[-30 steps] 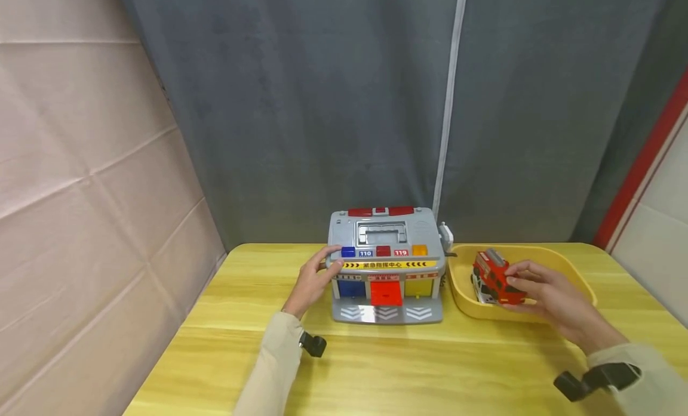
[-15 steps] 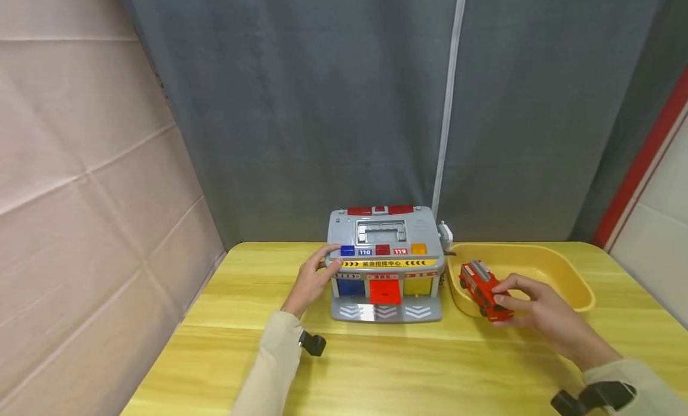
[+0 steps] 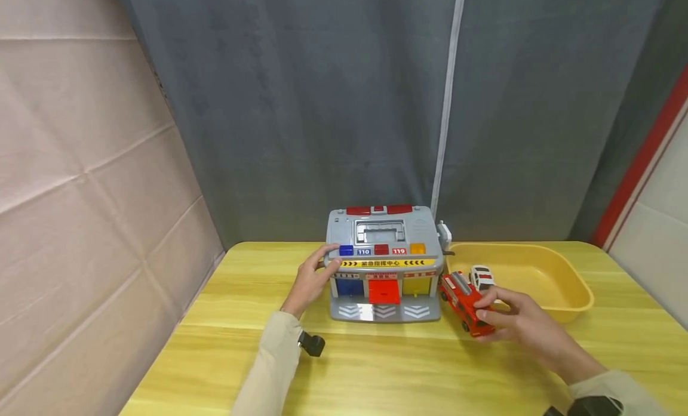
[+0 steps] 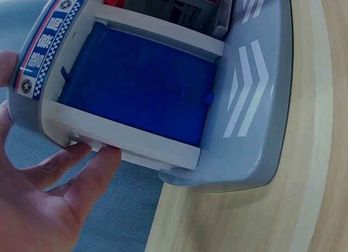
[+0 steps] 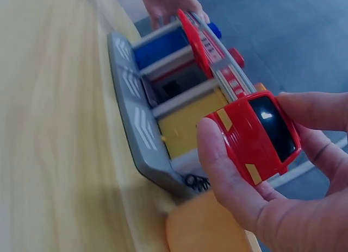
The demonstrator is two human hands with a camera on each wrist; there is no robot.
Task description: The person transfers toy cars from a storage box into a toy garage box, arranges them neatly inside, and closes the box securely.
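Bench carries a toy rescue station near its far edge, yellow tub toward the far right corner; left grip clasps the station, seemingly steadying it; right grip, cab-wide, pinches the toy fire engine near the tub, presumably leaving its rear free.

red toy fire truck held aslant, just beside grey toy station, red middle door raised
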